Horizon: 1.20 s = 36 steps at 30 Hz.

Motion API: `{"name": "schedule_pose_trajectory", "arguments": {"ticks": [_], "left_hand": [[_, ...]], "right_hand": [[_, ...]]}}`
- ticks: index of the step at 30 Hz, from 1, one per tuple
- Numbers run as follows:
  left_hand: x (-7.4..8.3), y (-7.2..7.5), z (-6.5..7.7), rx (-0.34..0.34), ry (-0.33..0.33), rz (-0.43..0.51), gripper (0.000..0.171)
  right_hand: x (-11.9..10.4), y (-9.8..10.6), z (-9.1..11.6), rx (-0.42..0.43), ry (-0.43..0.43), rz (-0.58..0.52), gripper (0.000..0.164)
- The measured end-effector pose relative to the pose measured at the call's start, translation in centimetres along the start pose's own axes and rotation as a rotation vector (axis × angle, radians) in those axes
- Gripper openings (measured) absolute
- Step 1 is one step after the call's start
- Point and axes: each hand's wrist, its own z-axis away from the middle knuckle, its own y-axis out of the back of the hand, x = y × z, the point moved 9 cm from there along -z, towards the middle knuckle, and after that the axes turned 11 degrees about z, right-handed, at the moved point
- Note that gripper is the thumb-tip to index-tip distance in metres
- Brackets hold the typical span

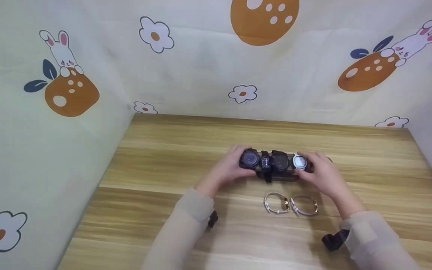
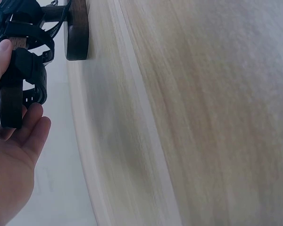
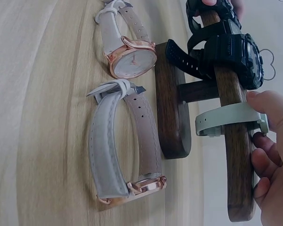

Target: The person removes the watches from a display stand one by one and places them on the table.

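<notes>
A dark wooden watch stand (image 3: 238, 165) has a raised bar over a flat base (image 3: 172, 113), with several watches strapped along the bar. At its left end, my left hand (image 1: 230, 168) grips a round black watch (image 1: 251, 158), thumb on the near side, fingers curled behind. My right hand (image 1: 323, 173) pinches a pale green watch (image 1: 299, 161) near the right end, its thumb on the strap and fingertips by the bar. Between the hands sit a small black watch (image 1: 265, 162), its strap end hanging down, and a bigger black one (image 1: 280, 161).
In front of the stand, two watches with pale grey straps and rose-gold cases, one on the left (image 1: 287, 204) and one on the right (image 1: 315, 206), stand buckled on the wooden table (image 1: 156, 165). Printed cloth walls (image 1: 197, 71) border the table's back and sides.
</notes>
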Motion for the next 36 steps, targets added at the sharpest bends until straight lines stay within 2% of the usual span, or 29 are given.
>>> {"name": "schedule_pose_trajectory", "arguments": {"ticks": [9,27,36], "left_hand": [[0.3,0.0,-0.3,0.000,-0.024,0.009,0.080],[0.1,0.0,-0.1,0.000,-0.019,0.017,0.077],[0.0,0.0,0.0,0.011,-0.011,0.020,0.079]], "right_hand": [[0.5,0.5,0.2,0.006,-0.016,-0.006,0.057],[1.3,0.5,0.6,-0.004,-0.048,-0.005,0.058],[1.3,0.8,0.7,0.031,-0.040,-0.004,0.056]]}}
